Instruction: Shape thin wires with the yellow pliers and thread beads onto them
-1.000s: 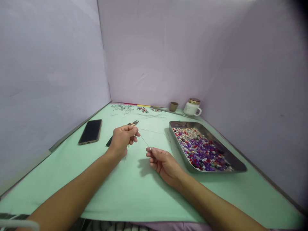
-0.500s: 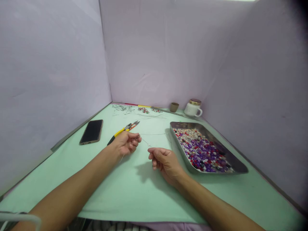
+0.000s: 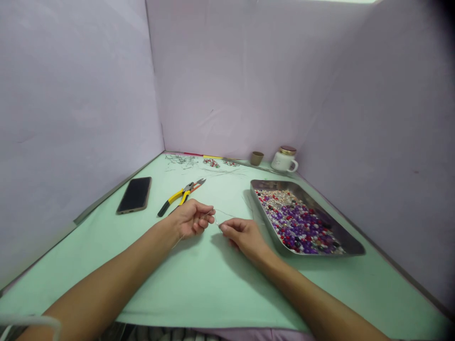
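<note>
Over the middle of the green tabletop, my left hand (image 3: 195, 219) is closed in a pinch on a thin wire (image 3: 224, 213). One strand runs from its fingertips toward the right, and a loose end hangs below the wrist. Close by on the right, my right hand (image 3: 244, 235) pinches the same wire near a small pale spot that looks like a bead (image 3: 218, 224), too small to be sure. Only a short gap separates the two sets of fingertips. Yellow-and-black pliers (image 3: 177, 195) lie just behind my left hand, beside orange-handled snips (image 3: 199, 183).
A metal tray (image 3: 272, 229) of mixed beads (image 3: 302, 222) stands right of my right hand. A phone (image 3: 135, 194) lies at the left. Along the back are wire scraps (image 3: 181, 161), beaded pieces (image 3: 211, 163), a small brown cup (image 3: 256, 158) and a lidded white mug (image 3: 283, 160). Walls enclose three sides.
My left hand has moved slightly right and down, closer to my right hand. The wire span between them is shorter, and more of the pliers shows.
</note>
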Motion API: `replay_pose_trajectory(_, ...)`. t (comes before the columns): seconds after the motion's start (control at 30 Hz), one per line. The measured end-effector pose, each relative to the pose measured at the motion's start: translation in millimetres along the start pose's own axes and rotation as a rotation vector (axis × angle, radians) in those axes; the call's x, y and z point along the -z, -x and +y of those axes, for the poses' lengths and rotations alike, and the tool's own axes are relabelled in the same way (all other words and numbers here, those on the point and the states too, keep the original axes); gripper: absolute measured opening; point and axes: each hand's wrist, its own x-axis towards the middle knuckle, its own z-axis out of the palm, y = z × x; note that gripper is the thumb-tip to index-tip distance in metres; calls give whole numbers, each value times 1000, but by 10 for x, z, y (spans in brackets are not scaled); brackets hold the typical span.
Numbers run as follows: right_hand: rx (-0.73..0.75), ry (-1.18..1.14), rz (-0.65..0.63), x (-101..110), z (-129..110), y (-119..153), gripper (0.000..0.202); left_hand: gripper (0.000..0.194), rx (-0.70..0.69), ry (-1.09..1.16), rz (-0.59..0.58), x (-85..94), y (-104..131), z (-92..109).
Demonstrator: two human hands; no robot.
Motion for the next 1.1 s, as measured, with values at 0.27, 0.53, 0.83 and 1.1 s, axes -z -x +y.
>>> replay_pose_trajectory(0.27, 339, 294, 195, 242, 144, -187, 20, 14, 91, -23, 12, -78, 30, -34)
replay_pose_trajectory(0.53, 298, -322, 395, 170, -115, 19, 17, 16, -124, 167, 25, -29, 2, -2)
replay_pose_trajectory(0.83, 628, 163, 167, -1, -65, 194, 21, 14, -92, 147, -16, -123, -2, -123)
replay_pose_trajectory(1.1, 426, 241, 40, 123, -12, 43, 4, 14, -89, 51, -45, -140, 20, -148)
